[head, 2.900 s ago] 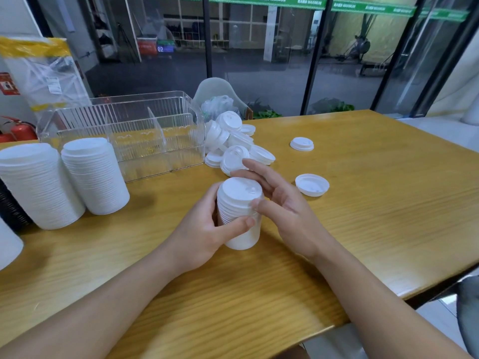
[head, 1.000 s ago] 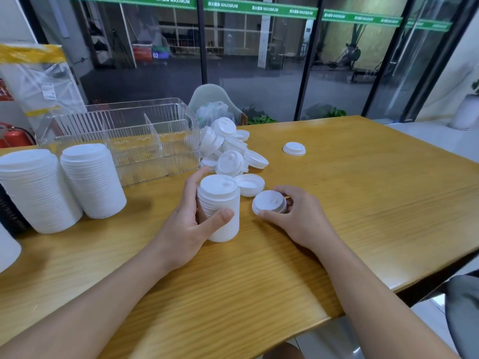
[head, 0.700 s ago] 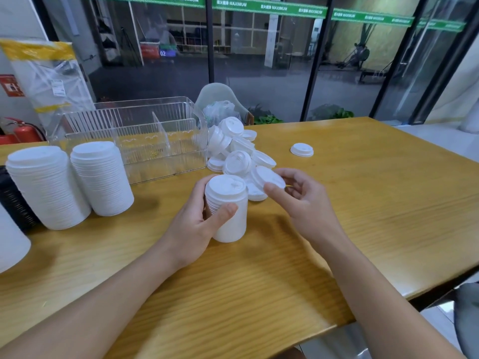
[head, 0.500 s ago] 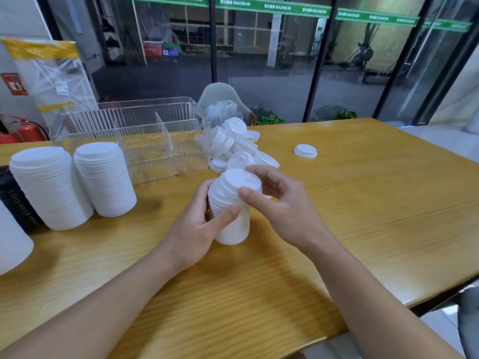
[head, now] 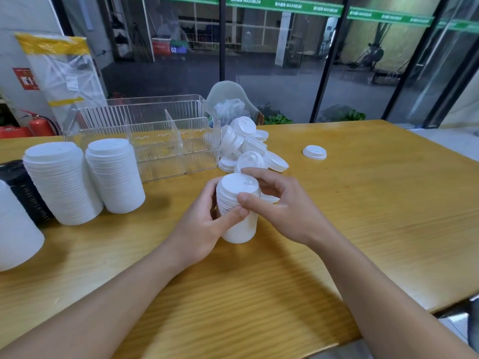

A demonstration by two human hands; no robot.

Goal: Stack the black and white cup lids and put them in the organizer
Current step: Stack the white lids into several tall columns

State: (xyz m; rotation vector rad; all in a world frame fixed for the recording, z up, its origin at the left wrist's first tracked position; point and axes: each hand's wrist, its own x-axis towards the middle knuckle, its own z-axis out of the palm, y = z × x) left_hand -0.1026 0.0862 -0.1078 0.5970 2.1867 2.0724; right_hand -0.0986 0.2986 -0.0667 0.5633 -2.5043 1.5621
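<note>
At table centre, stack [head: 237, 211] was wrapped by left hand [head: 201, 229]; top lid [head: 239, 183] pinched by right hand [head: 282, 206]. Light, slippery; sides best gripped. Loose lids [head: 248, 149] at 12 o'clock.

light: even, soft | shadows: faint | glare: glass reflections | edges: wide-angle bending | blur: slight

Left hand [head: 204, 224] covers the left side of the held stack [head: 239, 203]; right hand [head: 282, 206] covers its right side and rim, so lid count can't be told. A lid [head: 269, 198] behind the right-hand fingers shows only a sliver. Black stack [head: 24, 193] at the counter's left edge mostly hidden behind a white stack [head: 59, 182]. White object [head: 15, 234] at far left cut off by the frame edge, unidentifiable. Loose pile [head: 248, 149] partly behind the organizer [head: 155, 141] corner; count unclear. Both forearms cut off at the bottom edge.
</note>
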